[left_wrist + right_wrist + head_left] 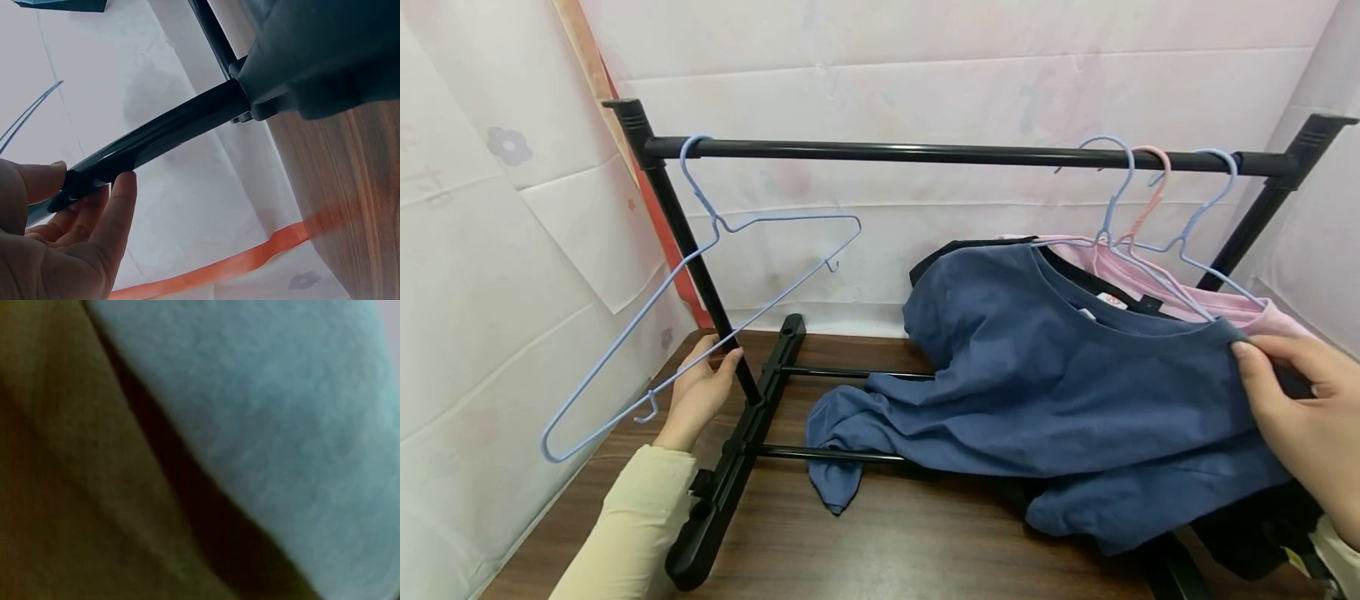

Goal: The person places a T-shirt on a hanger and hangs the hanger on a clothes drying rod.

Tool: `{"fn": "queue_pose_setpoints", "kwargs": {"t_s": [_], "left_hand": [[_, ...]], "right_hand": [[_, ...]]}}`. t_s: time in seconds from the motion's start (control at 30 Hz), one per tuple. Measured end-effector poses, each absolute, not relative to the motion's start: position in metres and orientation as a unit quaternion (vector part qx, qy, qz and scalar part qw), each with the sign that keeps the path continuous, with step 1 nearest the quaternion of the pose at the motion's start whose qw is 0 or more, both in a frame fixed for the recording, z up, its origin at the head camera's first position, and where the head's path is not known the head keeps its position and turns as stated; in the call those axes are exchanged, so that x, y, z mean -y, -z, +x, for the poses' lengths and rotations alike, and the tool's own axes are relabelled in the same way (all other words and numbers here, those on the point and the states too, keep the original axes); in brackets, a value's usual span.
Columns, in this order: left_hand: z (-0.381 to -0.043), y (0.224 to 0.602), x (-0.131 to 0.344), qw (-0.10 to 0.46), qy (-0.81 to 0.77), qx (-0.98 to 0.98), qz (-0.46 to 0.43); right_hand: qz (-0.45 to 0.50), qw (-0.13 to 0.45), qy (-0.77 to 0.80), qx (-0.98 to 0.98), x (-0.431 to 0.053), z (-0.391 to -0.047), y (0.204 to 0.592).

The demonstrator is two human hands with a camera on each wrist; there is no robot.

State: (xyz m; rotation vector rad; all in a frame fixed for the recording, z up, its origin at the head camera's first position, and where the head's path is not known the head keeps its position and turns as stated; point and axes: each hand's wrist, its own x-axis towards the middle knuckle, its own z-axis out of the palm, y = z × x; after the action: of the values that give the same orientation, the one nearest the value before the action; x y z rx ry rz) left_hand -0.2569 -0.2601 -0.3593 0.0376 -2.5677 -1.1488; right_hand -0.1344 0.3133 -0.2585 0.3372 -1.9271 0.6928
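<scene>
My left hand (697,396) grips the left post (681,217) of a black clothes rack low down. In the left wrist view, the thumb and fingers of that hand (69,250) are round the post (181,122). My right hand (1311,408) pinches the shoulder of a blue T-shirt (1060,367) at the right side. The shirt is on a light blue hanger (1129,171) hooked over the top rail (880,152). Blurred blue cloth (262,412) fills much of the right wrist view, and the right fingers are hidden there.
A bare light blue hanger (805,217) hangs at the rail's left end. Behind the T-shirt are a pink hanger (1163,179), another blue hanger (1231,175) and a pink garment (1288,319). The rack's left foot (722,492) stands on a wooden table (880,550).
</scene>
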Motion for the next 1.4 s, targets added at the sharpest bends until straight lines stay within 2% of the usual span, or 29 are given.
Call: {"fn": "queue_pose_setpoints", "kwargs": {"t_s": [0.6,0.97,1.07,1.27,1.4], "left_hand": [[-0.257,0.360,0.261,0.170,0.414,0.894,0.006],[-0.257,0.361,0.261,0.171,0.412,0.895,0.014],[-0.256,0.360,0.261,0.188,0.407,0.894,0.017],[-0.254,0.359,0.257,0.259,0.420,0.870,0.008],[-0.251,0.360,0.254,0.280,0.426,0.860,0.010]], "right_hand": [[0.102,0.507,-0.235,0.823,-0.307,-0.133,0.269],[0.103,0.496,-0.292,0.811,-0.304,-0.132,0.265],[0.102,0.497,-0.316,0.802,-0.300,-0.131,0.263],[0.098,0.506,-0.299,0.803,-0.288,-0.126,0.251],[0.105,0.507,-0.290,0.805,-0.277,-0.126,0.245]]}}
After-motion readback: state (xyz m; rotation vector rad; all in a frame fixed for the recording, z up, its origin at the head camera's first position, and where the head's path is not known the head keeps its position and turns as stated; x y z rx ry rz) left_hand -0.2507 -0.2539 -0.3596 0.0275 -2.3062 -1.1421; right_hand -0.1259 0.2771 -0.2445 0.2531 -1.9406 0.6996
